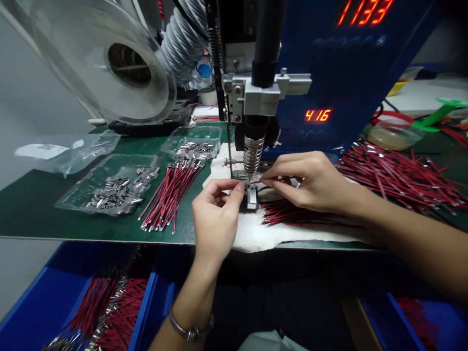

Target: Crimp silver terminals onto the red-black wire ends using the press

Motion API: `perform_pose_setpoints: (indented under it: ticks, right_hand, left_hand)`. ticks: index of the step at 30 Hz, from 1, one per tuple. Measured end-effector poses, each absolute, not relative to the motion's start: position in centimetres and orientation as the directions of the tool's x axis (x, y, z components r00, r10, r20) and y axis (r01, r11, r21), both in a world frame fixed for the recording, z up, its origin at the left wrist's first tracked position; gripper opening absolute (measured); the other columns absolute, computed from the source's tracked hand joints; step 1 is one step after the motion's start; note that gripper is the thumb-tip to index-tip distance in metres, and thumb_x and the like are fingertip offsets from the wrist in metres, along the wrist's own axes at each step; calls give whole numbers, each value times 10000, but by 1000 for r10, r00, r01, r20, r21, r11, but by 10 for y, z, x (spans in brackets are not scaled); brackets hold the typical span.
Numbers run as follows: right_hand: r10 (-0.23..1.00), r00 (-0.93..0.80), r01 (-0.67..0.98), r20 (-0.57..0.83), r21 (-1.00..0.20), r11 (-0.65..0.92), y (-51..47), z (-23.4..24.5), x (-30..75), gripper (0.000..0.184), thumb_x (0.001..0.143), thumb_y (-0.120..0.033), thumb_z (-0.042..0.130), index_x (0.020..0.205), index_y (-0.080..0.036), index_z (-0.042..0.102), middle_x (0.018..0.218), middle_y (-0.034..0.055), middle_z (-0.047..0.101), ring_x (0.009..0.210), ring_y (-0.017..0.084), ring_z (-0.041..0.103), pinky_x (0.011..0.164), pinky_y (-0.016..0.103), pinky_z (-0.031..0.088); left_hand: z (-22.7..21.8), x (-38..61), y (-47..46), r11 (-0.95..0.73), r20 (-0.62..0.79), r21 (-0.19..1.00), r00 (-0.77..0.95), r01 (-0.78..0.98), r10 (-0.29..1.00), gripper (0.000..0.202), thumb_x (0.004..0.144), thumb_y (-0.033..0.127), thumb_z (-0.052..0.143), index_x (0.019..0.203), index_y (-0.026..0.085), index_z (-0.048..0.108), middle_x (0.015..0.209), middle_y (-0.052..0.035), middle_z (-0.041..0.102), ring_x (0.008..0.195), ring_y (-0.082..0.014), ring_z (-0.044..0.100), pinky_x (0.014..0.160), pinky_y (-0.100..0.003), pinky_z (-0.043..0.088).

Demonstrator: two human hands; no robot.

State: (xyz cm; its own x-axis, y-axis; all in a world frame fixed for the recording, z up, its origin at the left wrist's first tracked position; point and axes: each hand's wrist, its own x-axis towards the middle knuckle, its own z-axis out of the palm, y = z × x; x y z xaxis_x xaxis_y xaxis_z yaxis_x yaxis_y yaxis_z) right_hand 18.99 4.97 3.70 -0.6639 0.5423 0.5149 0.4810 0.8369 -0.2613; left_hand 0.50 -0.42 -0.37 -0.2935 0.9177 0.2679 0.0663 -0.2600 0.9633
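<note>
My right hand (310, 183) pinches a thin red wire (257, 182) between thumb and fingertips. The wire's end reaches in under the coiled metal nozzle (253, 152) of a machine. On the other side of the nozzle, my left hand (215, 219) has thumb and forefinger pressed together beside a small metal fixture (252, 197). Whatever those fingertips hold is too small to make out. Below my right hand, a bundle of red and black wires (278, 214) lies on a white cloth (256, 239).
Left of my hands are a wire bundle with metal ends (171, 195) and two clear trays (73, 202) of small metal parts. A large wire pile (398, 180) lies at right. Behind stands the blue machine housing (329, 73). Blue bins (146, 302) sit below the table edge.
</note>
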Motion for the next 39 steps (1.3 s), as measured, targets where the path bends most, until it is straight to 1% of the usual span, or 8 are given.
perform_pose_setpoints:
  ticks: [5, 13, 19, 28, 31, 35, 39]
  right_hand:
    - [558, -649, 506, 517, -254, 824, 51, 36, 189, 179, 845, -148, 565, 928, -160, 724, 873, 50, 701, 739, 145, 635, 653, 256, 458]
    - [595, -625, 561, 506, -240, 792, 51, 37, 189, 183, 812, -129, 566, 883, -153, 733, 828, 42, 701, 714, 145, 630, 641, 255, 454]
    - [626, -649, 594, 433, -225, 772, 51, 38, 189, 207, 789, -133, 571, 898, -169, 743, 862, 40, 711, 720, 151, 628, 658, 256, 454]
    - [642, -644, 632, 417, -183, 753, 51, 41, 192, 184, 789, -155, 565, 862, -168, 733, 836, 38, 699, 687, 144, 608, 642, 260, 440]
    - [622, -642, 603, 449, -205, 771, 50, 41, 191, 162, 787, -150, 574, 855, -156, 722, 824, 41, 696, 694, 147, 609, 648, 262, 443]
    - [562, -657, 497, 503, -272, 824, 46, 41, 189, 147, 827, -152, 571, 866, -139, 713, 815, 50, 686, 702, 141, 610, 650, 256, 452]
    - [559, -653, 467, 512, -308, 829, 44, 39, 185, 139, 851, -166, 580, 872, -136, 715, 806, 54, 678, 685, 131, 600, 627, 248, 446]
  left_hand:
    - [-3, 5, -4, -258, 268, 963, -298, 74, 916, 162, 776, 288, 716, 839, 140, 694, 831, -62, 678, 733, -142, 605, 625, -219, 449]
    - [-5, 4, -4, -252, 268, 963, -289, 92, 919, 179, 791, 300, 702, 859, 134, 687, 830, -64, 675, 731, -146, 604, 609, -220, 443]
    - [-4, 5, -5, -242, 258, 966, -293, 88, 921, 181, 782, 301, 711, 862, 139, 693, 832, -64, 682, 722, -142, 607, 607, -212, 445]
    - [-5, 5, -4, -250, 267, 964, -286, 97, 920, 170, 799, 299, 697, 870, 145, 685, 848, -62, 685, 751, -143, 613, 627, -214, 452]
    - [-4, 4, -4, -249, 267, 963, -282, 99, 921, 173, 802, 303, 696, 875, 147, 687, 852, -64, 689, 762, -146, 619, 627, -212, 454]
    - [-3, 5, -5, -241, 259, 966, -285, 98, 923, 181, 798, 305, 699, 875, 142, 693, 841, -69, 689, 739, -148, 619, 612, -216, 457]
    - [-3, 5, -5, -242, 256, 967, -290, 83, 922, 180, 794, 304, 702, 871, 140, 698, 839, -67, 690, 739, -143, 620, 624, -211, 463]
